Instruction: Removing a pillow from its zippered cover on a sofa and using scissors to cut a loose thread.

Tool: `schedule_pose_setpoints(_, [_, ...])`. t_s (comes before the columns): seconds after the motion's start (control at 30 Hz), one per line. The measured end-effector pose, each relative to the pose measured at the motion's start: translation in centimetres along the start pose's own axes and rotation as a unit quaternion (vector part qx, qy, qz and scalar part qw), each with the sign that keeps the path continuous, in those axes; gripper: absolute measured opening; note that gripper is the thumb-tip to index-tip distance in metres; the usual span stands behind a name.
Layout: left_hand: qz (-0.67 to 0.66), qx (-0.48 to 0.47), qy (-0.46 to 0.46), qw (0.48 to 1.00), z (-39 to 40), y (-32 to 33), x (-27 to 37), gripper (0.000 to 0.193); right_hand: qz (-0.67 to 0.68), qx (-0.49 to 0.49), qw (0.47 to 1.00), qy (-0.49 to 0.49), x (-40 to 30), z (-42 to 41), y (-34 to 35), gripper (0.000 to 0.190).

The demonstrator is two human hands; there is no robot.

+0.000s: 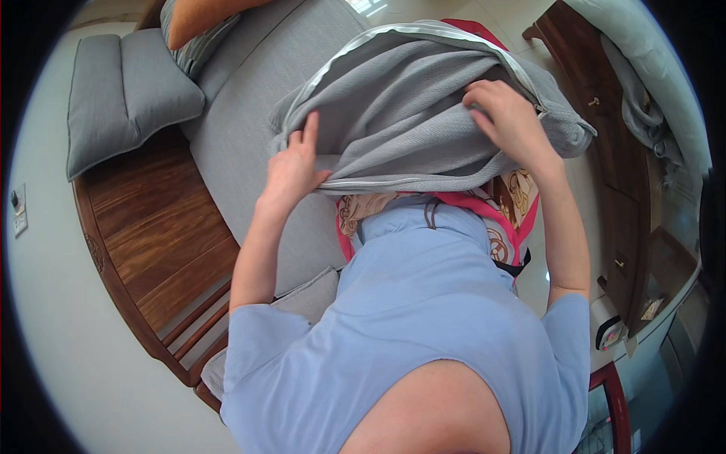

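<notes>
A grey fabric cushion cover [397, 108] lies across my lap, its wide mouth edged by a white zipper [363, 40] that is undone. Folds of grey cloth fill the opening; whether a cushion is inside cannot be seen. At the cover's left end, my left hand [292, 170] grips the rim, two fingers over the inner side and the thumb by the lower edge. My right hand [507, 119] reaches into the right part of the mouth with curled fingers against the inner cloth. The zipper pull [540, 109] hangs beside its wrist.
Left of me is a grey sofa seat [255, 113] with a wooden side platform [159, 210], a grey pad [136, 96] and an orange cushion [204, 20]. A pink-edged patterned cloth [516, 204] covers my lap. A dark wooden cabinet [607, 142] stands right.
</notes>
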State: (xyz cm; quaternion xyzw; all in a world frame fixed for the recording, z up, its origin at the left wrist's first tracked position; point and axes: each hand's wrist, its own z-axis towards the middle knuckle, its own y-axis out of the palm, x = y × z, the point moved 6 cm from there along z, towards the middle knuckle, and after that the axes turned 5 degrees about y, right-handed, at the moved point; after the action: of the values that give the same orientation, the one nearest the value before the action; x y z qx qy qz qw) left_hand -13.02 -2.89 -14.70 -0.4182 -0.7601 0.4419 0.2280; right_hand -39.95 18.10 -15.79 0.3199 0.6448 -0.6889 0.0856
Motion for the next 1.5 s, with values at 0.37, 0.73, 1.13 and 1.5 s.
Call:
schedule_pose_setpoints(0.37, [-0.188, 0.347, 0.162, 0.904, 8.2, -1.2, 14.5, 0.053, -0.211, 0.139, 0.967, -0.023, -0.7, 0.7, 5.2, 0.026])
schedule_pose_setpoints(0.73, [-0.184, 0.404, 0.21, 0.871, 9.7, -10.3, 10.1, 0.023, 0.115, 0.067, 0.991, -0.015, -6.2, -1.0, -4.8, 0.01])
schedule_pose_setpoints(1.13, [-0.164, 0.203, 0.3, 0.917, 9.2, -11.0, 10.9, 0.024, 0.146, -0.069, 0.987, -0.022, -6.9, -7.2, -4.7, 0.017])
schedule_pose_setpoints(1.5, [-0.095, 0.298, 0.316, 0.896, 9.1, -7.4, 14.2, 0.026, -0.03, -0.034, 0.982, 0.183, -0.7, -11.4, -2.3, 0.027])
